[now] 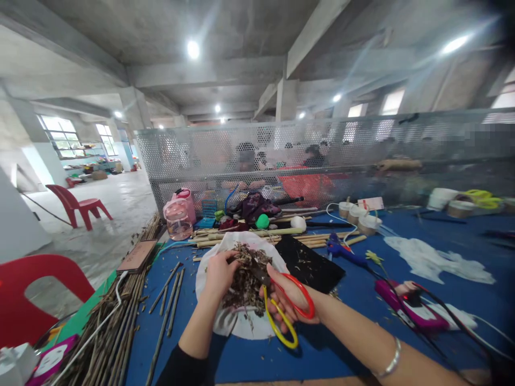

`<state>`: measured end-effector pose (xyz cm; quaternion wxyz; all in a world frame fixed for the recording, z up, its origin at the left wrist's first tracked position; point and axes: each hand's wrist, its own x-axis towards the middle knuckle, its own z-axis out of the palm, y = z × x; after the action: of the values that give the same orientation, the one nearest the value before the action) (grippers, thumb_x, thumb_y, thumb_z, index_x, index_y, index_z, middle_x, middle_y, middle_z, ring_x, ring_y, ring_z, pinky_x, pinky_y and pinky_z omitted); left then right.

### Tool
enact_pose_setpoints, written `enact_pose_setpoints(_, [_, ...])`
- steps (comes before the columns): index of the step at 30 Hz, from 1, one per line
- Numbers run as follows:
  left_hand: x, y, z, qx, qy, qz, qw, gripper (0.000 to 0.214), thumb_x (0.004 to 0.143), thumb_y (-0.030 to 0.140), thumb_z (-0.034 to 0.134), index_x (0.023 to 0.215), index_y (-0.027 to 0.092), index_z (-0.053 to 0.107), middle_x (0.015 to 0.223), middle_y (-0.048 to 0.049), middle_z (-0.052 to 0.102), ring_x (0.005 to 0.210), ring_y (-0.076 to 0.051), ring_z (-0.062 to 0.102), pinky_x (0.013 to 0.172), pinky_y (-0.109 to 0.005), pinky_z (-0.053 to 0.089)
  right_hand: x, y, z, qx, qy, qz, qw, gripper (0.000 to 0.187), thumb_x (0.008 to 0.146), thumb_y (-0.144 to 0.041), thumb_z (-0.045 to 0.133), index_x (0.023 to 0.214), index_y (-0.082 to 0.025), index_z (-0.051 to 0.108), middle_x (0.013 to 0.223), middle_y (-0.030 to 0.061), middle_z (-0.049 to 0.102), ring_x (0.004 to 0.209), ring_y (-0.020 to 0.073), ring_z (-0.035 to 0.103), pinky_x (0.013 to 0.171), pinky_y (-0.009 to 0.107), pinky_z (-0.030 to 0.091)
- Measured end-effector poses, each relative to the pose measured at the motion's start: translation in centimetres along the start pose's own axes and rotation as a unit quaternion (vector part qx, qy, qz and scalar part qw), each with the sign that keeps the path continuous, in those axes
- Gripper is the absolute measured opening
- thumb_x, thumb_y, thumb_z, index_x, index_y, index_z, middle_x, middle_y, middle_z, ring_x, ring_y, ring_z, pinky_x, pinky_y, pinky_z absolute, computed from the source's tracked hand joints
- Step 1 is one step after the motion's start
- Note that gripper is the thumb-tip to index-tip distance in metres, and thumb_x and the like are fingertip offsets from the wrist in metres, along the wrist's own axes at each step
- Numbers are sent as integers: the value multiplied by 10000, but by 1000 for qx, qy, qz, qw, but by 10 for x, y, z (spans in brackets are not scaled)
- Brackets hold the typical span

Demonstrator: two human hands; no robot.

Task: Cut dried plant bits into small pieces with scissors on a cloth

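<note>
A heap of dried, crumbled plant material point(245, 292) lies on a round white cloth point(209, 262) in the middle of the blue table. My left hand point(220, 272) is at the heap's upper left, thumb and fingers pinched on some of the dried plant pieces. In my right hand point(292, 300) is a pair of scissors point(284, 338) with one red and one yellow handle. Their dark blades point up and left into the heap, close to my left fingers; whether the blades touch a piece is hard to see.
Long thin sticks point(116, 321) are bundled along the left edge, a phone point(137, 256) on top. A black sheet point(309, 262) lies right of the cloth. Beyond are a blue glue gun point(341, 251), a purple power strip point(414, 308) with cords, and a perforated metal screen point(209, 155).
</note>
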<state>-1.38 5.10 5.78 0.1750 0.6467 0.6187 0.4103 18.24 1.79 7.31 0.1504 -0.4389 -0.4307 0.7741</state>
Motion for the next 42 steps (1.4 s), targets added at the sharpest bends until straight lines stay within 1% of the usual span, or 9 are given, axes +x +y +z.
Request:
enact_pose_setpoints(5, [-1,-16,14,-97,-1,-9,995,252,786,184,558,994,189,701,992,-42,725,916,-203,661,866,-347,487,-11,7,5,-6,29,16,999,664,829,-732,131,918,-164,463,623,43,579,532,142,583,495,253,493])
enact_pose_setpoints(10, [-5,-18,21,-110,-13,-10,994,370,749,48,500,1052,165,677,1070,-62,700,1014,-204,635,924,-358,472,-8,7,2,-16,28,27,999,678,804,-761,154,933,-168,457,681,59,603,593,150,602,536,263,499])
enact_pose_setpoints(14, [-8,-17,22,-115,0,-9,993,340,704,20,530,980,154,677,936,-50,723,867,-170,658,833,-312,499,-3,3,1,-33,20,30,999,695,791,-776,155,932,-167,460,683,61,601,583,142,592,534,255,496])
enact_pose_setpoints(17, [-11,-15,19,-67,-5,19,998,201,709,57,558,805,167,697,821,-31,716,808,-164,643,814,-313,488,3,0,1,-59,21,22,998,696,781,-787,189,904,-168,482,617,25,564,512,121,544,496,244,486])
enact_pose_setpoints(22, [-12,-17,13,-22,-34,99,994,262,668,-21,537,735,172,701,798,-32,704,795,-151,628,777,-278,476,20,5,0,-131,72,2,989,661,759,-794,294,825,-177,523,474,-54,426,357,72,388,329,174,369])
enact_pose_setpoints(28, [-11,-27,16,44,-60,63,995,233,686,10,542,756,163,704,801,-52,708,781,-171,626,760,-286,465,33,21,0,-224,130,-78,963,629,757,-778,345,702,-179,529,379,-86,328,250,48,259,236,170,227])
enact_pose_setpoints(33, [-11,-29,16,64,-66,39,995,239,683,7,532,775,154,695,806,-58,708,787,-176,626,780,-291,457,31,22,0,-205,114,-63,970,578,794,-728,370,713,-175,516,379,-92,326,243,43,250,225,157,205])
enact_pose_setpoints(39, [-14,-23,8,122,-58,12,991,209,724,71,526,827,163,682,878,-87,704,848,-207,631,795,-310,455,0,17,-3,-115,35,41,992,572,844,-700,284,886,-170,497,471,-51,451,381,82,454,333,159,402])
enact_pose_setpoints(42, [-19,-17,5,151,-73,1,986,266,723,107,519,932,166,674,976,-116,686,917,-241,624,819,-340,457,-20,21,-6,-120,18,41,992,620,834,-719,250,939,-158,493,569,4,545,460,107,540,386,180,443])
